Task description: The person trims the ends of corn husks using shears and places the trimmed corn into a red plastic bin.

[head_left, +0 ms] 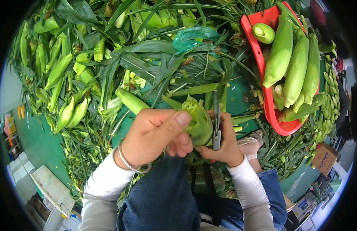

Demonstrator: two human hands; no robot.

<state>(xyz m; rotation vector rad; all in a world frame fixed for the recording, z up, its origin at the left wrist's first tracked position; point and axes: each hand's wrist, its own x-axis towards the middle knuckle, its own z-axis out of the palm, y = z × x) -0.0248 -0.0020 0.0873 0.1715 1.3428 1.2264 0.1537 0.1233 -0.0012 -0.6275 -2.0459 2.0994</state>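
In front of my lap, an ear of corn in its pale green husk (201,127) points its ruffled end up toward me. My left hand (159,130) grips its left side, thumb on top and fingers curled beneath. A metal hand tool (217,124), seen nearly edge-on, stands along the right side of the ear. My right hand (226,141) is wrapped around this tool, its thumb close to the bottom of the husk. I cannot tell whether the tool touches the husk. Another husked ear (131,101) lies just beyond my left hand.
A red plastic basket (262,62) holding several husked ears stands at the far right. Unsorted corn and leaves (63,72) pile up on the left, around a green plastic bag (193,39). Beyond the right-hand heap sit a cardboard box (324,158) and another person (330,31).
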